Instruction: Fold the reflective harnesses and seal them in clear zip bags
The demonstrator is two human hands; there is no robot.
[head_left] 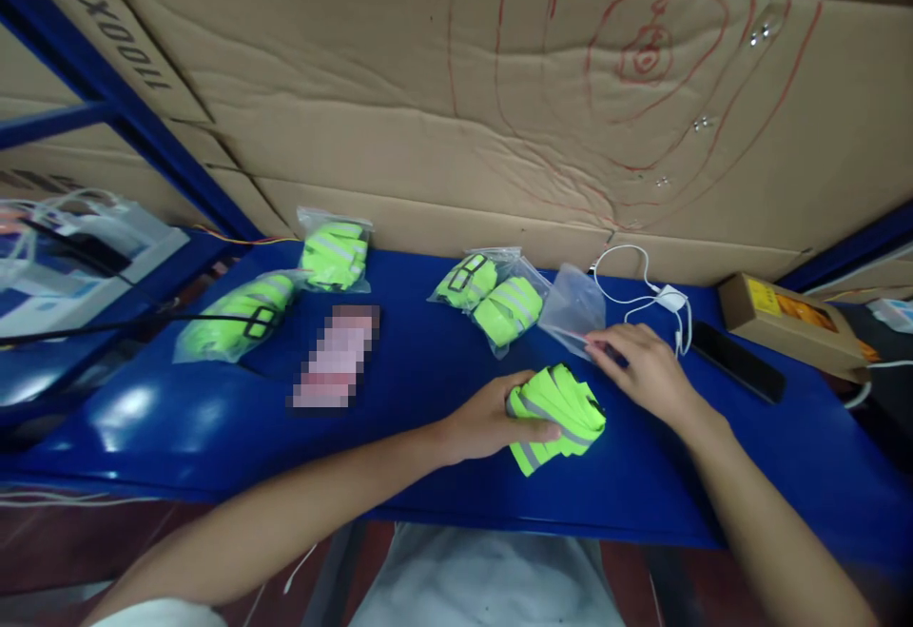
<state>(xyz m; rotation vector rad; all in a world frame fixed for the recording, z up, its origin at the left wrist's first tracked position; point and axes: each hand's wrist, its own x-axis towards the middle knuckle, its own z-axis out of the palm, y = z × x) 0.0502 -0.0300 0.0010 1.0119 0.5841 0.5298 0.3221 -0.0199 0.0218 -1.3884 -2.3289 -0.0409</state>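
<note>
My left hand (503, 422) is closed around a folded bundle of neon-yellow reflective strap (560, 418) with grey stripes, held over the front of the blue table. To its right, my right hand (646, 370) pinches the near edge of a clear plastic bag (574, 303), which looks flat. Just left of that bag lie two bagged reflective strap bundles (506, 311), close together, one showing a black buckle. Further left are another bagged bundle (335, 256) at the back and one with a black buckle (242, 316) nearer the front.
A blurred-out pinkish rectangle (337, 358) lies on the blue table (414, 361). At the right are a black phone (740, 361), a white cable with a charger (670, 298) and a cardboard box (791, 323). A cardboard wall (399, 85) stands behind; a black cable (128, 327) crosses the left.
</note>
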